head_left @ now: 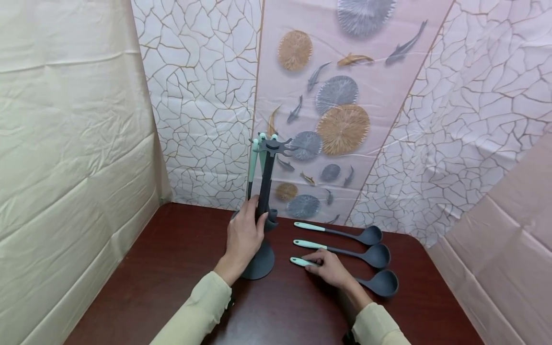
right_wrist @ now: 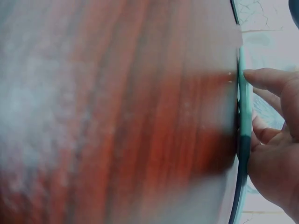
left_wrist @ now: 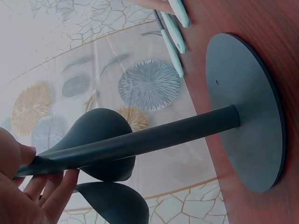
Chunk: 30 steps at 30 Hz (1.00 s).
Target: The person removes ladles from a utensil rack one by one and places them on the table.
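One utensil stand [head_left: 266, 184], dark, upright on the reddish-brown counter [head_left: 172, 268], its post held in the curled fingers of your left hand [head_left: 244, 235]; mint-handled utensils [head_left: 253, 167] hang from its hooked top. One near ladle [head_left: 384, 283], dark bowl, mint handle, lying right of the stand, its handle pinched between thumb and fingers of your right hand [head_left: 331, 269]. Two further ladles, middle ladle [head_left: 377, 256] and far ladle [head_left: 372, 235], lying roughly parallel beyond it, handles toward the stand, bowls to your right.
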### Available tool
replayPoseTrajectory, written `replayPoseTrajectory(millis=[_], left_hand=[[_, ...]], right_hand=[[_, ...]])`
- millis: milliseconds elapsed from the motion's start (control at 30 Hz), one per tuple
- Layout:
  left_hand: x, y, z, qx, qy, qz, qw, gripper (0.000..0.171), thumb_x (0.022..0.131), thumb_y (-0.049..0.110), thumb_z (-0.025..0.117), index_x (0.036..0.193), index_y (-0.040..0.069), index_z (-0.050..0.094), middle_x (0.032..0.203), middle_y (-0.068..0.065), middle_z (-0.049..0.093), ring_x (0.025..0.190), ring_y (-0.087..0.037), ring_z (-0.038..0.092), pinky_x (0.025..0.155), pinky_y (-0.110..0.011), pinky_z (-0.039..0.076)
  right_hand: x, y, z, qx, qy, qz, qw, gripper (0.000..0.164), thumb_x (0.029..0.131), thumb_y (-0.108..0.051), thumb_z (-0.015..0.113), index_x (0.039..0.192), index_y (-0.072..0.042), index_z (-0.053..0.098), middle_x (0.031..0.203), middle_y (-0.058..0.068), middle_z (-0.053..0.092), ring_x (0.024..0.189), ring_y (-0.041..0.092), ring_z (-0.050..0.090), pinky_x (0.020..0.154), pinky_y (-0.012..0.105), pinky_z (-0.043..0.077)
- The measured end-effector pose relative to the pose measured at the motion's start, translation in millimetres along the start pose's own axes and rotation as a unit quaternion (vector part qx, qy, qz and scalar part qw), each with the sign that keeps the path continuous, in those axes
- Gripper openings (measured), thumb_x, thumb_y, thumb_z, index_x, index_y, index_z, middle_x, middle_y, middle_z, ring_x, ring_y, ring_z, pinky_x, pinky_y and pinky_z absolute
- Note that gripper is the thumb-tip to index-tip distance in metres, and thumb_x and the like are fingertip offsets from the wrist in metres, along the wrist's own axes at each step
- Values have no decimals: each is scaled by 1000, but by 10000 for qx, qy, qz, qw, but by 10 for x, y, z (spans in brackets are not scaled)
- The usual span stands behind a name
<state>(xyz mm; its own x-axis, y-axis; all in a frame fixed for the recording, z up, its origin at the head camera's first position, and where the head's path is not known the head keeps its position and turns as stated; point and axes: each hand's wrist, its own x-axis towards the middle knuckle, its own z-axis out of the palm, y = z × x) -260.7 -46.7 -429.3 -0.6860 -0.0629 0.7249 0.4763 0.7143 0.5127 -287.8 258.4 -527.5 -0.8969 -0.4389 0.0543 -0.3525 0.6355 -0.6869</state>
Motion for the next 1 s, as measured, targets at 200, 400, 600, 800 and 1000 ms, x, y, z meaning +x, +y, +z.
replayPoseTrajectory(millis=[200, 400, 600, 800, 1000], left_hand=[[-42, -13, 14, 62, 31, -21, 10000, 50, 102, 21, 74, 146, 8, 55, 110, -13, 66, 80, -33, 72, 66, -52, 59], [-58, -2, 20, 50, -7, -3, 10000, 49, 103, 22, 73, 146, 7, 56, 111, -14, 66, 82, -34, 73, 69, -53, 59], [-39, 1, 23, 46, 68, 33, 10000, 49, 103, 21, 73, 146, 6, 56, 114, -15, 67, 85, -35, 74, 71, -53, 60], [-31, -2, 19, 23, 50, -1, 10000, 49, 103, 22, 72, 146, 7, 55, 114, -15, 67, 85, -35, 74, 71, -53, 60], [-18, -4, 4, 23, 102, -23, 9999, 48, 103, 23, 72, 146, 8, 55, 112, -14, 67, 83, -34, 73, 69, -53, 60]], right_hand=[[-40, -9, -25, 359, -222, 82, 9991, 26, 101, -21, 75, 125, -11, 79, 102, 6, 70, 81, 20, 58, 70, 33, 48], [-63, -24, -11, 478, -157, 246, 9984, 23, 100, -20, 76, 122, -11, 80, 106, 6, 73, 82, 19, 59, 69, 32, 48], [-72, -142, -36, 411, -87, 144, 9990, 21, 101, -11, 73, 120, -6, 79, 110, 12, 71, 90, 26, 62, 72, 31, 50], [-159, -455, -145, 498, -140, 31, 9987, 20, 101, -7, 72, 119, 0, 78, 108, 18, 70, 88, 28, 61, 71, 30, 49], [-111, -403, -146, 481, -146, 27, 9987, 21, 101, -6, 72, 120, 0, 78, 109, 18, 69, 89, 30, 61, 72, 30, 49]])
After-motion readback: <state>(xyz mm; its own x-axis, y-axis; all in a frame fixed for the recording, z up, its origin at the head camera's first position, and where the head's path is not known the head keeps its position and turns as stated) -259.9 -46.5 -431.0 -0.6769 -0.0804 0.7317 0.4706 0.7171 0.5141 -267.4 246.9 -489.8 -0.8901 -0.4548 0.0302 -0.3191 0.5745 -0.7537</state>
